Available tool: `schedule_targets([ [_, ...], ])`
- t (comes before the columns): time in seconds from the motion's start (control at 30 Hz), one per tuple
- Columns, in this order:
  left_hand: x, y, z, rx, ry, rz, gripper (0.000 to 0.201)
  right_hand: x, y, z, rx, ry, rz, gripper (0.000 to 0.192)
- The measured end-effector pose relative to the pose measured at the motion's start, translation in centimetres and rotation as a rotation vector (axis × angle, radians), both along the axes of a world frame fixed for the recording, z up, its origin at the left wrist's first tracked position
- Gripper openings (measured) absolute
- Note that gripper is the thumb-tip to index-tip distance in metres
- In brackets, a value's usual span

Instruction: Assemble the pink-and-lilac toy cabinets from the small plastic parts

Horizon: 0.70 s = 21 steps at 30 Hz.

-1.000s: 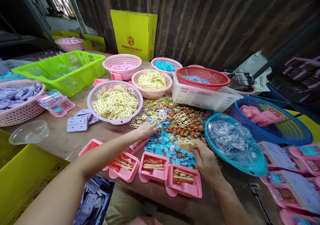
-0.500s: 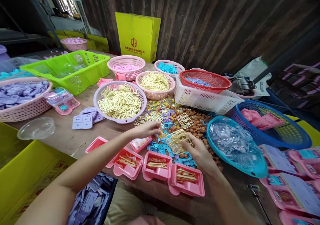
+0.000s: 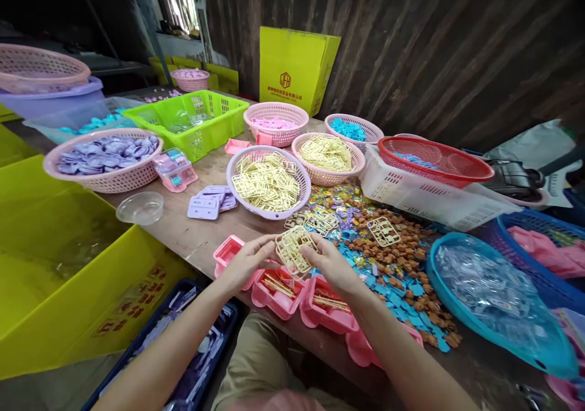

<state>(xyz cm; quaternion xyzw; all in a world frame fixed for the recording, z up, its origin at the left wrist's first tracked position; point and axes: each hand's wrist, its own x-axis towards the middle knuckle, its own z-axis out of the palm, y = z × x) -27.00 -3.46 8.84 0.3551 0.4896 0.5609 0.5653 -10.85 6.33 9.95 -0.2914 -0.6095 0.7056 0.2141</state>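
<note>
Between my two hands is a small stack of cream plastic sprue frames (image 3: pixel 296 251) with small parts in them, held above the front of the table. My right hand (image 3: pixel 336 268) grips the right side, thumb on top. At the left edge, the fingers and thumb of my left hand (image 3: pixel 253 261) close on the frames. Just below stand pink plastic cases (image 3: pixel 281 301) with cream sticks inside; my forearms partly cover the row. More cream frames (image 3: pixel 322 221) lie on the table behind, and a lilac basket (image 3: pixel 269 214) heaped with them stands beyond.
Loose brown pieces (image 3: pixel 411 258) and blue pieces (image 3: pixel 406 301) spread over the table to the right. A teal basket (image 3: pixel 503 344) of clear plastic parts stands further right. A yellow carton (image 3: pixel 150 295) is at left, with a dark blue crate (image 3: pixel 228 332) of lilac parts below.
My view has swung left. My left hand, earlier apart from the frames, has come to their left edge. The right hand has drawn the frames nearer, above the pink cases.
</note>
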Motion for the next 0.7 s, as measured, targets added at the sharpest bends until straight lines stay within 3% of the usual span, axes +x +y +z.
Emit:
schedule_targets([
  [0.13,-0.5,-2.0,0.1,-0.025,-0.027,0.012,0.062,-2.0,-1.1,-0.4,-0.219,0.05,0.028,0.035],
  [0.3,-0.4,-2.2,-0.1,-0.015,-0.038,0.102,0.061,-2.3,-1.6,-0.5,-0.437,0.085,0.004,0.033],
  [0.53,0.6,-1.1,-0.7,0.064,0.011,0.105,0.055,-0.6,-1.3,-0.7,-0.52,0.131,-0.03,0.034],
  [0.7,2.6,-0.2,-1.0,0.062,0.072,0.042,0.053,1.1,-1.6,-0.9,-0.477,0.118,-0.074,0.038],
])
